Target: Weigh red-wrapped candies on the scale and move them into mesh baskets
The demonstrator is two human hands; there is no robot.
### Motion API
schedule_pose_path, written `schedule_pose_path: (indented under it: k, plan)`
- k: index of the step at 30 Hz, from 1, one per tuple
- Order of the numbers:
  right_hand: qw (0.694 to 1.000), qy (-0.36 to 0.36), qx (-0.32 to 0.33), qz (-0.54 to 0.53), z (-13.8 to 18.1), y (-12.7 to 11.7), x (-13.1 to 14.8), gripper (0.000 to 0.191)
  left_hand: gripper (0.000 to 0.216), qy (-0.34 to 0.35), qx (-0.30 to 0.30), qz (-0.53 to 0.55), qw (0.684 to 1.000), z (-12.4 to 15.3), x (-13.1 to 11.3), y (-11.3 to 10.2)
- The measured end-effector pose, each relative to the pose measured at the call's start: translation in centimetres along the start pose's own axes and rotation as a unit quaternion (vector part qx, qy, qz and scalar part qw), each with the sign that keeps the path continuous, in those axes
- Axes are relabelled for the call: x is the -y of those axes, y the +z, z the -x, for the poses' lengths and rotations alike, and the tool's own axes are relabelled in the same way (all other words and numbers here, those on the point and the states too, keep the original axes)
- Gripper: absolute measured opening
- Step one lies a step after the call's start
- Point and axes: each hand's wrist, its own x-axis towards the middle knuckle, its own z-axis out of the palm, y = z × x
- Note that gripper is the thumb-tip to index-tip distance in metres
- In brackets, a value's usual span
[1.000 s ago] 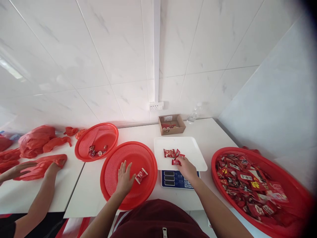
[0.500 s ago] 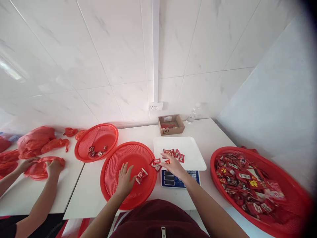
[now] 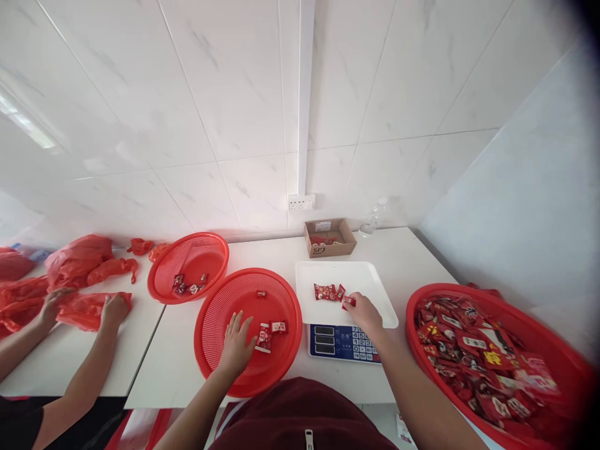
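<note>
My left hand [image 3: 238, 345] is spread over the left part of a round red plastic basket [image 3: 210, 294], with its fingers apart. Beside its thumb lie red wrapped snack packets [image 3: 263, 339], and a smaller one [image 3: 261, 294] rests further back in the basket. My right hand [image 3: 367, 314] reaches onto the white tray [image 3: 375, 281] of a weighing scale, its fingertips pinching a small red snack packet [image 3: 349, 303]. To the left of those fingers are a larger red packet [image 3: 324, 292] and another small one [image 3: 340, 292]. The scale's blue keypad [image 3: 345, 343] shows below the tray.
A big red basket [image 3: 412, 300] full of red packets stands at right. Behind are a cardboard box [image 3: 330, 250], a clear bottle [image 3: 370, 219] and another red basket [image 3: 152, 275]. At left a co-worker's hands [image 3: 114, 310] handle a red plastic bag [image 3: 82, 310].
Packets that were at my right hand by the basket's rim now lie inside the basket. My right hand has moved right onto the tray, to a small packet. My left hand stays nearly still.
</note>
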Motion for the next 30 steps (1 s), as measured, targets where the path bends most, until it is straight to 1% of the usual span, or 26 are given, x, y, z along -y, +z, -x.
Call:
schedule_pose_path:
  k: [2, 4, 5, 8, 10, 11, 15, 17, 19, 21, 23, 24, 26, 28, 29, 30]
  plan:
    - [1.000, -0.009, -0.005, -0.020, -0.5, 0.4, -0.1, 0.024, 0.044, 0.001, -0.002, 0.003, 1.000, -0.1, -0.1, 0.0]
    - [0.999, -0.026, -0.016, -0.042, -0.9, 0.6, -0.2, 0.027, 0.043, -0.001, 0.001, 0.004, 1.000, -0.2, -0.1, 0.0]
    - [0.998, -0.033, -0.022, -0.050, -1.1, 0.7, -0.1, 0.031, 0.043, -0.002, 0.005, 0.003, 1.000, -0.2, -0.1, 0.0]
    - [0.998, -0.036, -0.028, -0.049, -1.5, 0.7, 0.6, 0.054, 0.044, -0.008, 0.021, -0.002, 1.000, -0.1, -0.2, 0.0]
    - [0.999, -0.041, -0.019, -0.031, -1.6, 0.6, 1.4, 0.061, 0.044, -0.010, 0.029, -0.007, 1.000, -0.1, -0.2, 0.0]
    - [0.999, -0.047, -0.011, -0.019, -1.6, 0.6, 1.7, 0.059, 0.044, -0.010, 0.031, -0.009, 0.999, -0.2, -0.2, 0.0]
    - [0.997, -0.066, 0.015, 0.022, -1.6, 0.8, 2.8, 0.041, 0.044, 0.000, 0.024, -0.012, 1.000, -0.2, -0.1, 0.2]
    - [0.997, -0.068, 0.016, 0.025, -1.6, 1.1, 2.8, 0.034, 0.044, 0.003, 0.022, -0.013, 1.000, -0.1, 0.1, 0.3]
    - [0.998, -0.067, 0.004, 0.014, -1.6, 1.3, 2.5, 0.030, 0.044, 0.004, 0.022, -0.015, 1.000, 0.0, 0.2, 0.5]
    - [0.998, -0.059, -0.021, -0.013, -1.5, 1.4, 2.1, 0.028, 0.043, 0.005, 0.022, -0.016, 1.000, 0.1, 0.3, 0.6]
    - [0.995, -0.049, -0.042, -0.070, -1.3, 1.3, 2.1, 0.027, 0.042, 0.005, 0.024, -0.015, 1.000, 0.3, 0.4, 0.7]
    - [0.991, -0.047, -0.041, -0.114, -1.0, 1.2, 2.4, 0.027, 0.043, 0.003, 0.024, -0.015, 1.000, 0.3, 0.5, 0.8]
    - [0.974, -0.058, -0.009, -0.219, 0.0, 1.3, 3.7, 0.031, 0.043, 0.000, 0.023, -0.014, 1.000, 0.4, 0.4, 0.9]
    - [0.947, -0.102, 0.034, -0.303, 1.3, 1.6, 5.9, 0.038, 0.043, 0.000, 0.023, -0.015, 1.000, 0.3, 0.3, 1.0]
    - [0.937, -0.138, 0.043, -0.318, 2.0, 1.8, 7.0, 0.042, 0.043, 0.001, 0.024, -0.015, 1.000, 0.3, 0.3, 1.1]
    - [0.931, -0.180, 0.038, -0.315, 2.5, 2.1, 8.1, 0.044, 0.042, 0.003, 0.025, -0.015, 1.000, 0.2, 0.2, 1.1]
